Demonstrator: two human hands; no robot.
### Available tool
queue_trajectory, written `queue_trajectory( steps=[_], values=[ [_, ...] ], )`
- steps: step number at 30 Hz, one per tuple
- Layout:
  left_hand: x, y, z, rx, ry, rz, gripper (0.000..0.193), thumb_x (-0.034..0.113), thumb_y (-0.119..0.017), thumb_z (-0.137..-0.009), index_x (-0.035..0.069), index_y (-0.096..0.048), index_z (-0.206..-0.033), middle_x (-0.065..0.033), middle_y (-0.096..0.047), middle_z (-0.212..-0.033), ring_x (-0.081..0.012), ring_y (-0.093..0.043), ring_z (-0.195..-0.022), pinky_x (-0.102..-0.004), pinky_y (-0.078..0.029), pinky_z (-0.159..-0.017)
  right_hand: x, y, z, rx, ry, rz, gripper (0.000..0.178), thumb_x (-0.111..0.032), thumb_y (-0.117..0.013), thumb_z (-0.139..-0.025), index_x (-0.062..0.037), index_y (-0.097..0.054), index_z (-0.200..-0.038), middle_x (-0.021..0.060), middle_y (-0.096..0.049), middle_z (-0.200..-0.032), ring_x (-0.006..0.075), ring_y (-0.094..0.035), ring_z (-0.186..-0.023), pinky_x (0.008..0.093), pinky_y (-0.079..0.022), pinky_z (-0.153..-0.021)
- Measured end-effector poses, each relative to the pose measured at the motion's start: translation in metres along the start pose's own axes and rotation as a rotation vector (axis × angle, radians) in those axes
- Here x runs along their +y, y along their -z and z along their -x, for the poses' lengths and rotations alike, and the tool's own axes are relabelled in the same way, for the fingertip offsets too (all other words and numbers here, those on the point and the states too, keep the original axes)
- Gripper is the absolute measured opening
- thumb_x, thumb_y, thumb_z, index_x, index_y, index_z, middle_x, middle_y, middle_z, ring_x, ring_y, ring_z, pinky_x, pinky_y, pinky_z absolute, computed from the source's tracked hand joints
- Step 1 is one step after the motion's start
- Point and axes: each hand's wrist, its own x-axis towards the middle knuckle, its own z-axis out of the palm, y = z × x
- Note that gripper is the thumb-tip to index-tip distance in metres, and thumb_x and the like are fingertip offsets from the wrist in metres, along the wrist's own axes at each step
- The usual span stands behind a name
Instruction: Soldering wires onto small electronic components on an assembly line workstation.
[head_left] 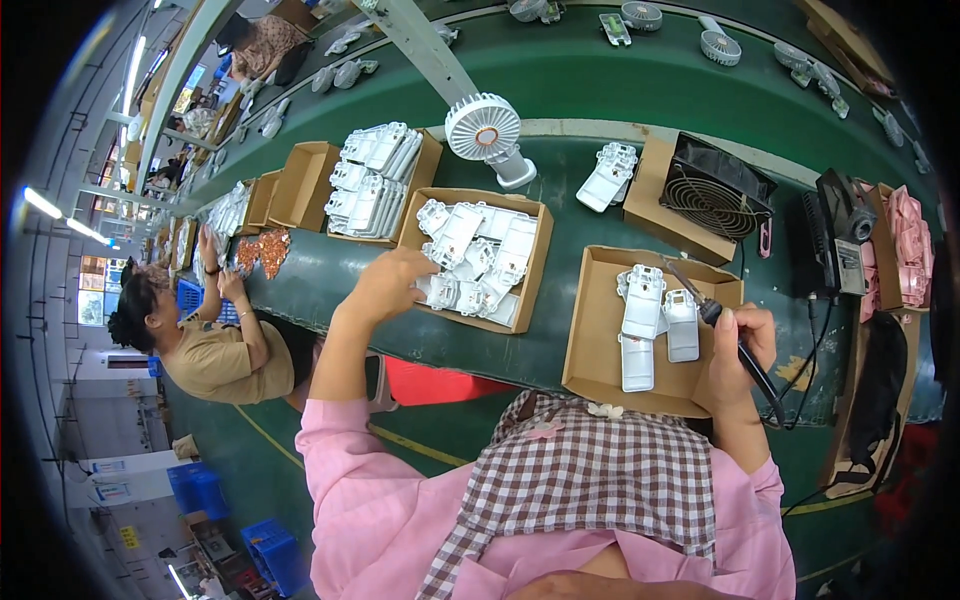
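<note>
My left hand (393,283) reaches over the near left side of a cardboard box (535,262) heaped with white plastic casings (462,235). Its fingers are bent and a little apart, with the tips at the casings; no casing is seen lifted. In my right hand (745,350) is a soldering iron (712,312), its tip pointing up and left over a shallow cardboard tray (592,350). Several white casings (641,300) lie in that tray, left of the iron, and the tip appears apart from them.
A white handheld fan (484,128) stands behind the box. Stacked casings (372,185) fill another box to its left. Right of the fan sit a black fan unit with a wire guard (712,200), a black device (835,225) with cables, and pink parts (908,245). A co-worker (220,335) sits at left.
</note>
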Motion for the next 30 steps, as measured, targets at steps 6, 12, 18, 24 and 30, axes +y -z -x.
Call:
queue_trajectory(
  steps=[6,12,18,24,30],
  values=[
    [-0.013,-0.008,-0.007,-0.110,0.019,-0.022,0.047,0.006,-0.080,-0.064,0.015,-0.069,-0.109,-0.0029,-0.066,-0.106,-0.0263,-0.055,-0.108,-0.0408,-0.037,-0.096,-0.002,-0.003,-0.001,0.022,0.003,-0.011,0.014,-0.001,-0.061,-0.091,-0.0033,-0.048,-0.085,0.0002,-0.046,-0.070,0.0058,-0.041,-0.061,0.0211,-0.033,-0.056],
    [-0.010,0.005,-0.016,-0.099,-0.073,0.118,0.035,0.000,-0.077,-0.063,0.006,-0.064,-0.094,-0.0082,-0.065,-0.098,-0.0294,-0.060,-0.096,-0.0376,-0.048,-0.081,-0.008,-0.006,-0.002,0.020,-0.028,-0.016,0.014,-0.003,-0.057,-0.093,-0.0040,-0.047,-0.084,-0.0005,-0.045,-0.070,0.0055,-0.037,-0.062,0.0214,-0.030,-0.057],
    [0.013,-0.005,-0.017,-0.185,0.029,0.225,0.038,-0.003,-0.075,-0.067,0.006,-0.059,-0.101,-0.0111,-0.064,-0.100,-0.0319,-0.061,-0.099,-0.0375,-0.048,-0.084,-0.007,-0.006,-0.002,0.011,-0.022,-0.026,0.013,-0.003,-0.057,-0.093,-0.0044,-0.047,-0.085,-0.0001,-0.046,-0.071,0.0056,-0.037,-0.062,0.0214,-0.030,-0.056],
    [0.014,-0.010,-0.018,-0.214,0.093,0.412,0.041,-0.005,-0.074,-0.066,0.004,-0.059,-0.103,-0.0109,-0.063,-0.104,-0.0322,-0.059,-0.103,-0.0379,-0.047,-0.090,-0.006,-0.006,-0.003,0.015,-0.007,-0.022,0.013,-0.003,-0.058,-0.092,-0.0045,-0.047,-0.085,0.0001,-0.047,-0.071,0.0059,-0.037,-0.062,0.0215,-0.030,-0.056],
    [0.016,0.022,-0.022,-0.120,-0.093,0.168,0.037,-0.007,-0.070,-0.066,0.003,-0.063,-0.101,-0.0123,-0.062,-0.107,-0.0328,-0.056,-0.109,-0.0389,-0.046,-0.092,-0.003,-0.004,-0.004,0.008,0.007,-0.017,0.014,-0.002,-0.060,-0.092,-0.0041,-0.048,-0.086,0.0006,-0.048,-0.070,0.0056,-0.041,-0.060,0.0212,-0.033,-0.055]
  ],
)
